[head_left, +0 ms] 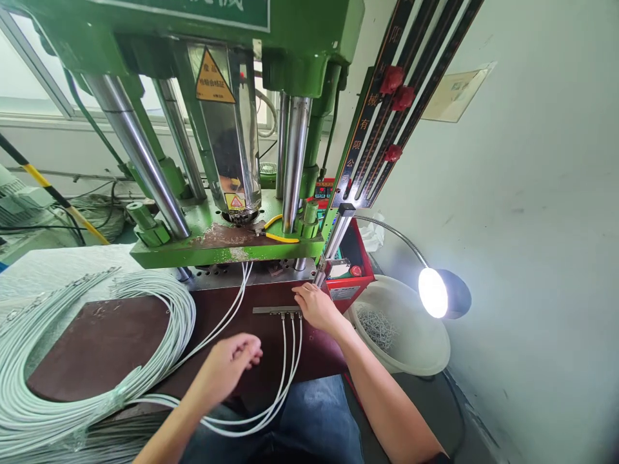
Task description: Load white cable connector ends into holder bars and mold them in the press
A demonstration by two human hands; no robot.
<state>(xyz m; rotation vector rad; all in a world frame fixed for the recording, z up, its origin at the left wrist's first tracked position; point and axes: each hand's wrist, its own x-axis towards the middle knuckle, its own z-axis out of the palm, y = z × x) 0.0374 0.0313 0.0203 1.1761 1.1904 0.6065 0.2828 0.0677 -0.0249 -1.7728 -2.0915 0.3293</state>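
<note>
My left hand (231,366) hovers over the dark brown tabletop (217,309), fingers curled in and nothing visible in them. My right hand (316,309) reaches over the right end of a narrow metal bar (265,310), its fingers stretched forward and slightly apart; whether it touches the bar is unclear. Three white cables (284,348) have their ends set at the bar and loop down toward my lap. Several other white cables (236,293) run in under the green press plate (227,254). A large tied coil of white cable (178,322) lies to the left.
The green press with steel columns (296,161) stands ahead. Yellow-handled pliers (283,238) lie on its plate. At right are a red control box (355,248), a lit lamp (432,293) on a flexible neck, and a white tub (420,341) with small metallic-looking pieces.
</note>
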